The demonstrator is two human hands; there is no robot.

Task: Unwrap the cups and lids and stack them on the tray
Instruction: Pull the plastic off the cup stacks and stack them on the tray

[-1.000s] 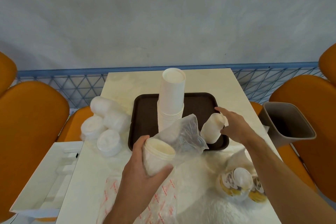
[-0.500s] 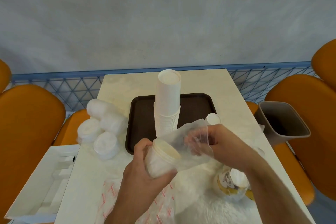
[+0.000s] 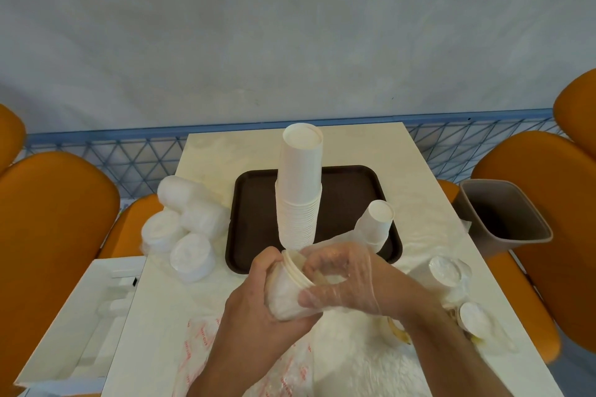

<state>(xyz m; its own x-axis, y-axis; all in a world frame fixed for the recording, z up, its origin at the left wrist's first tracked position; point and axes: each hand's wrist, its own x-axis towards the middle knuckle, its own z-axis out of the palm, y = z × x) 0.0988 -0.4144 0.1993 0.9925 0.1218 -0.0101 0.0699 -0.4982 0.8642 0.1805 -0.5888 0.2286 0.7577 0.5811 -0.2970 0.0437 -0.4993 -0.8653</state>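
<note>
Centre-low in the frame, the left hand (image 3: pixel 258 306) wraps curled fingers around a sleeve of cups (image 3: pixel 287 292). The right hand (image 3: pixel 351 280), draped in clear plastic wrap (image 3: pixel 358 267), pinches at the sleeve's rim, just below the brown tray (image 3: pixel 254 203) and its tall cup stack (image 3: pixel 300 190).

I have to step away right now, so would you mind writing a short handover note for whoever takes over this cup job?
Left hand: grips a wrapped stack of small cups from below, above the table's near edge.
Right hand: covered by the clear plastic wrap, fingers pinching at the stack's rim.
Done: a tall stack of white paper cups and a short cup stack stand upside down on the brown tray.
Left: finish unwrapping the held stack and place it; wrapped lid sleeves lie left of the tray, more wrapped cups on the right.
A bin stands to the right.
</note>
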